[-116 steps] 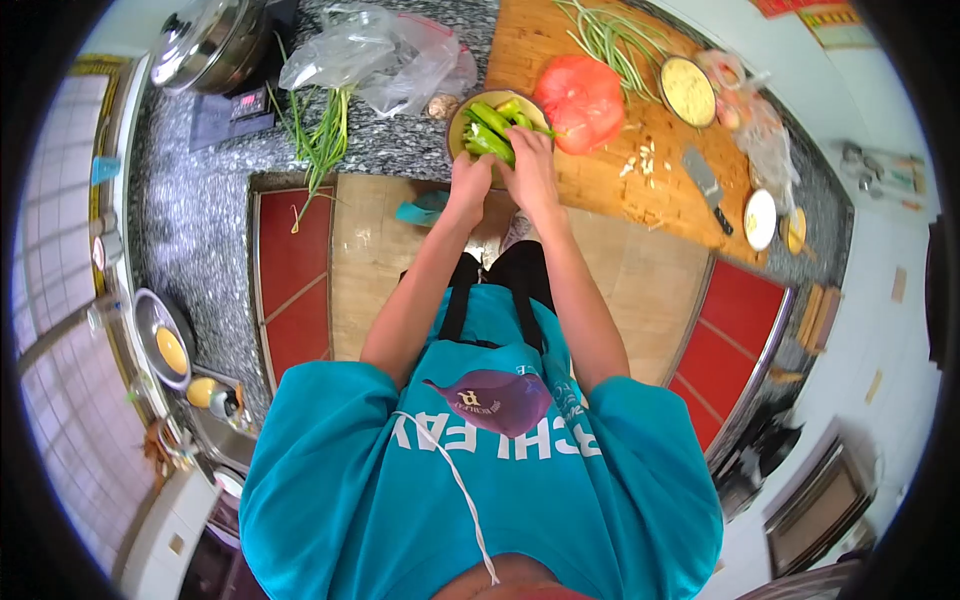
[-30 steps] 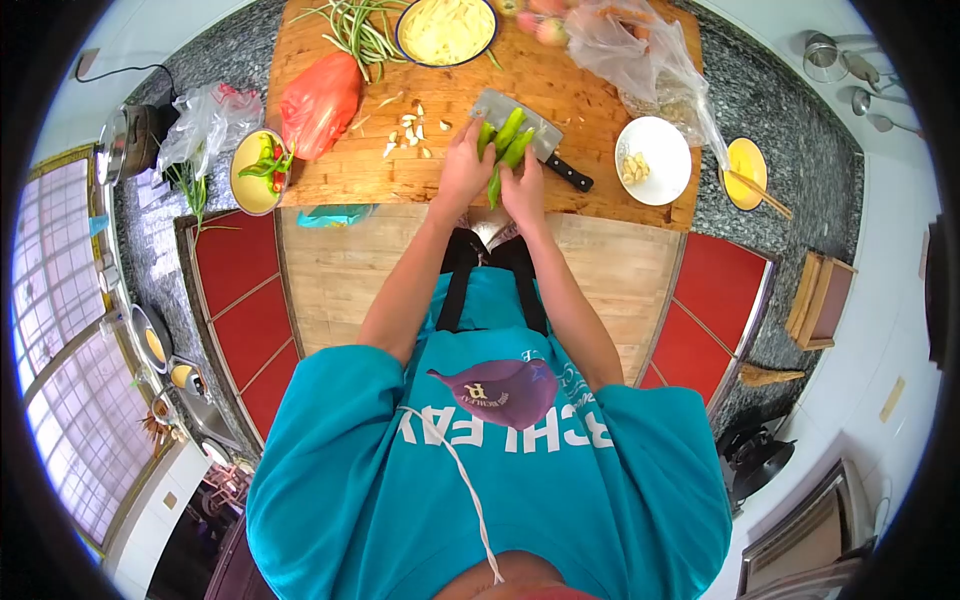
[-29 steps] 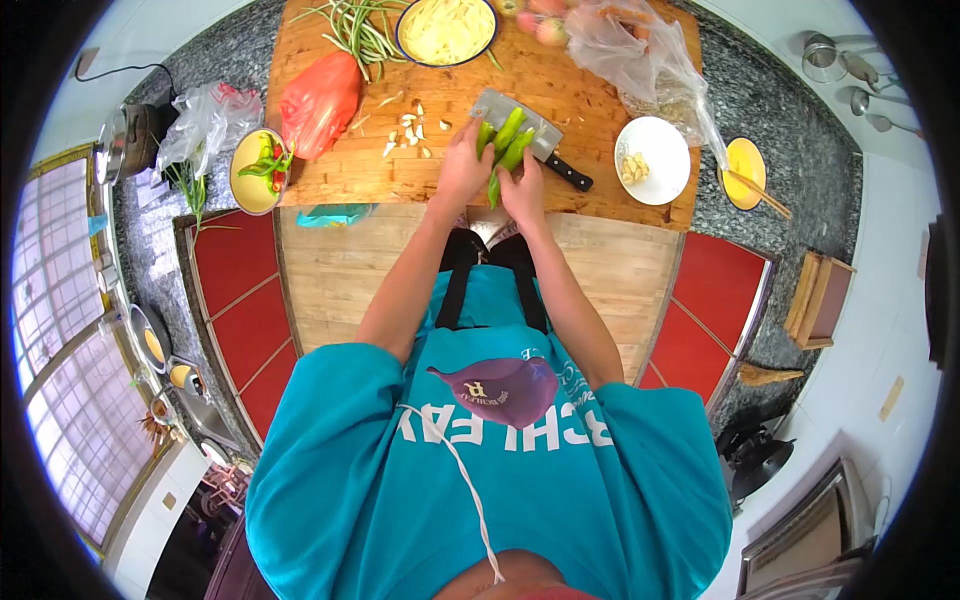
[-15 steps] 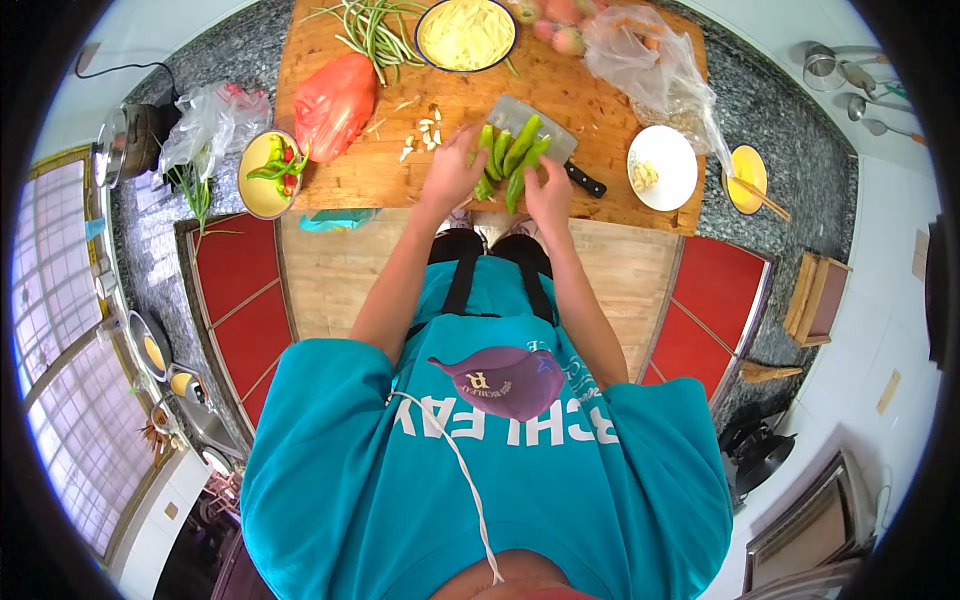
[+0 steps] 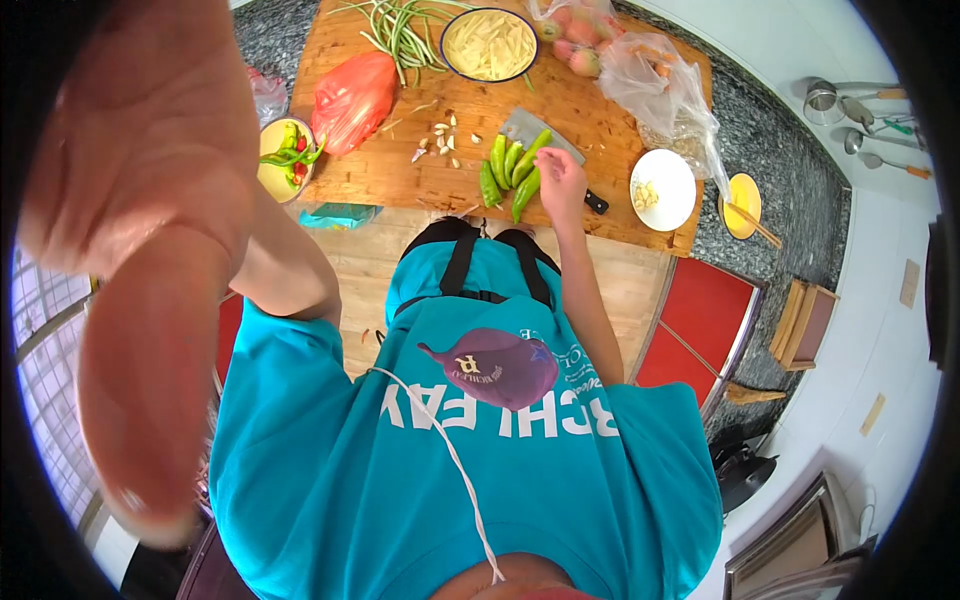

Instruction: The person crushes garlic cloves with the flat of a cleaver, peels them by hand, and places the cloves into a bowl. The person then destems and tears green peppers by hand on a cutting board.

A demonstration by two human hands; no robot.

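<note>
My left hand [image 5: 150, 240] is raised close to the camera at the left, palm showing and thumb stretched out; nothing is seen in it. Loosely bent, my right hand [image 5: 562, 182] hovers at the right end of several green peppers [image 5: 498, 160], holding nothing visible. The peppers lie side by side near the front edge of the wooden board [image 5: 590, 120]. Behind them lies the cleaver [image 5: 560, 142], its black handle [image 5: 596, 202] to the right of my right hand. Garlic cloves [image 5: 443, 138] are scattered left of the peppers.
A red bag [image 5: 352, 100] and green beans [image 5: 402, 35] lie left on the board. Behind stands a bowl of pale slices [image 5: 489, 45]. A white bowl [image 5: 662, 190], yellow bowl [image 5: 741, 207] and plastic bags [image 5: 655, 80] are right. A pepper bowl [image 5: 275, 178] stands left.
The green peppers were carried from the bowl and set down on the board. My left hand has left them and risen toward the camera; my right hand has lifted slightly off them.
</note>
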